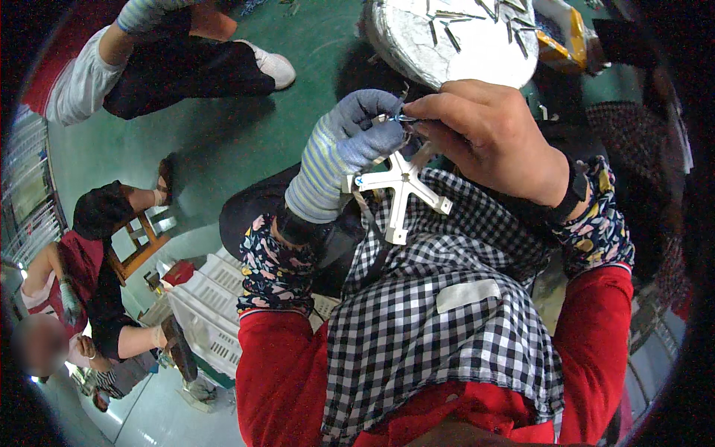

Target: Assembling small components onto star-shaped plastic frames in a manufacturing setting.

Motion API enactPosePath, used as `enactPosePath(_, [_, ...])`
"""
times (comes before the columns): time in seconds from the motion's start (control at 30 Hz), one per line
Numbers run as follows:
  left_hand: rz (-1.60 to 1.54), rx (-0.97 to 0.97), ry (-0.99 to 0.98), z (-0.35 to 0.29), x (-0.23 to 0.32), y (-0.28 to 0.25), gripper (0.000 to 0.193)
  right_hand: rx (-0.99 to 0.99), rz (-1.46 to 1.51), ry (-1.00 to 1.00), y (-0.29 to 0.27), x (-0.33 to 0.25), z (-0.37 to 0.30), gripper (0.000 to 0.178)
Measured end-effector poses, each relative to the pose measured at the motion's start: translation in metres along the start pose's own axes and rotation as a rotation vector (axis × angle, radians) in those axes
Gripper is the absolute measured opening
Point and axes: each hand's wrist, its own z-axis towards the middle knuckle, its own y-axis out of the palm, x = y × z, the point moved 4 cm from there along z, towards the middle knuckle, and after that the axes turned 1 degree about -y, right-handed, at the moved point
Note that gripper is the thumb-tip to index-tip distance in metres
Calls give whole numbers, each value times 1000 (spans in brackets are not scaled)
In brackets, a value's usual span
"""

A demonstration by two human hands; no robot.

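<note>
Green floor (320, 45), white star-shaped frame (404, 178) below left grip (350, 141), right grip (493, 134), both pinching metal piece (401, 118)

In the middle of the frame, a blue-grey knit glove (316, 175) striped in pale yellow is next to a white star-shaped bracket (404, 179) with a small blue mark (359, 181). Lower down come a black-and-white gingham apron (424, 324) bearing an off-white patch (468, 296), dark floral sleeve covers (275, 264) in pink, yellow and white, and red sleeves (279, 365). Toward the top, a white round tabletop (417, 52) holds dark grey strips (452, 38) over a green floor (246, 141), beside a yellow-orange box (576, 39).
</note>
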Motion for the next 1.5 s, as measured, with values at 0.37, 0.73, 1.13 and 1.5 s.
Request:
enactPosePath(0.37, [190, 75, -1, -7, -3, 7, 27, -15, -44, 2, 3, 6, 0, 16])
enactPosePath(0.73, [235, 32, 89, -5, -1, 8, 23, -43, -18, 16, 3, 3, 0, 15])
enactPosePath(1.13, [264, 67, 126, -5, -4, 7, 30, -55, -25, 48, 3, 6, -1, 15])
enactPosePath(1.5, [244, 71, 92, -5, -7, 6, 29, -84, -10, 73, 2, 7, -2, 14])
